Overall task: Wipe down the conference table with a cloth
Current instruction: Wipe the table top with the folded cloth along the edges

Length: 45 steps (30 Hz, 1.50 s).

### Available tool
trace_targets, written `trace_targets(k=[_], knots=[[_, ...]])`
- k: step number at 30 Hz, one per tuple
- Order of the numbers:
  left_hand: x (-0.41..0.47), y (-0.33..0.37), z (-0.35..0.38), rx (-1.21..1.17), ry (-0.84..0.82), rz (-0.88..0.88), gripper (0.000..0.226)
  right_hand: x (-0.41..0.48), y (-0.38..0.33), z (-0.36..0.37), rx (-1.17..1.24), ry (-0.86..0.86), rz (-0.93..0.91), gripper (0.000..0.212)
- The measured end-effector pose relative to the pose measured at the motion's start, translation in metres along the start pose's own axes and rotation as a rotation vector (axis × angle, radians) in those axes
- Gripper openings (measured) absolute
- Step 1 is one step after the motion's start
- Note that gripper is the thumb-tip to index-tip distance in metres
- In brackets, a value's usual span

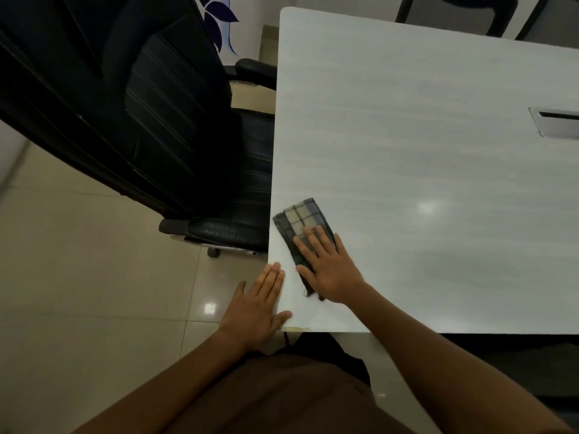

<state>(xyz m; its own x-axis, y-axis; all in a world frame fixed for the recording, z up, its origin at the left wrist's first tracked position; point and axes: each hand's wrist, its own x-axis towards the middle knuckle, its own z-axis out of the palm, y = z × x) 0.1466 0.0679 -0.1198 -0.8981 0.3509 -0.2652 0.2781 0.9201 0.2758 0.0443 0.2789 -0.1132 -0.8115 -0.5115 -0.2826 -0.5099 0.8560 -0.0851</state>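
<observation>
Near the tabletop's (407,136) closest left corner, a folded checked cloth (300,225) is lying flat on the pale surface. The person's right hand (329,270) is pressing down on the cloth's nearer half, its fingers (313,239) spread flat and not gripping. The left hand (257,308) is resting open at the tabletop's left edge just beside the cloth, fingers together and holding nothing. A black office chair (141,104) is standing against that same left edge. A cable slot (554,122) is sitting in the tabletop, far right of the cloth.
</observation>
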Motion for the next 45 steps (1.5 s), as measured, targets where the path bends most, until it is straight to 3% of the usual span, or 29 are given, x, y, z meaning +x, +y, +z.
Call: trace_targets(k=[2,8,11,13,15,19,24,26,30,32,37,39,43,45], knots=[[0.000,-0.002,0.000,0.009,-0.027,-0.007,0.079,-0.018,0.027,0.008,-0.021,0.028,-0.092,0.063],[-0.001,0.018,0.006,-0.002,-0.033,-0.139,0.077,0.058,0.035,-0.015,0.068,0.010,0.173,0.065],[0.004,0.034,0.007,-0.044,-0.010,-0.239,0.076,0.066,0.038,-0.023,-0.008,-0.034,-0.038,0.068],[0.003,0.045,0.010,-0.080,0.018,-0.320,0.076,0.047,0.068,-0.016,-0.070,-0.005,-0.255,0.067],[0.005,0.055,0.012,-0.129,0.035,-0.400,0.076,0.040,0.105,-0.014,-0.082,0.023,-0.353,0.065],[0.011,0.071,0.015,-0.187,0.012,-0.509,0.075,0.089,0.129,-0.035,-0.010,-0.010,-0.178,0.074],[0.025,0.086,0.006,-0.224,-0.036,-0.630,0.078,0.152,0.086,-0.053,0.011,-0.094,0.022,0.068],[0.027,0.092,0.005,-0.253,-0.046,-0.652,0.076,0.143,0.066,-0.052,0.016,-0.131,0.002,0.068],[0.026,0.094,0.006,-0.264,-0.024,-0.663,0.088,0.069,0.050,-0.022,0.071,-0.019,-0.175,0.075],[0.024,0.092,0.008,-0.236,-0.018,-0.647,0.092,0.022,0.052,-0.004,0.094,0.014,-0.217,0.069],[0.025,0.091,0.004,-0.099,0.079,-0.503,0.071,-0.063,0.103,0.018,0.021,0.029,-0.356,0.062],[0.031,0.090,0.003,-0.059,0.094,-0.358,0.070,-0.067,0.120,0.013,0.028,0.010,-0.250,0.064],[0.029,0.082,0.005,-0.031,-0.014,-0.193,0.084,-0.063,0.075,0.008,0.163,0.041,0.239,0.077],[0.025,0.077,0.009,-0.017,0.017,-0.173,0.077,-0.069,0.044,0.013,0.195,0.047,0.290,0.078]])
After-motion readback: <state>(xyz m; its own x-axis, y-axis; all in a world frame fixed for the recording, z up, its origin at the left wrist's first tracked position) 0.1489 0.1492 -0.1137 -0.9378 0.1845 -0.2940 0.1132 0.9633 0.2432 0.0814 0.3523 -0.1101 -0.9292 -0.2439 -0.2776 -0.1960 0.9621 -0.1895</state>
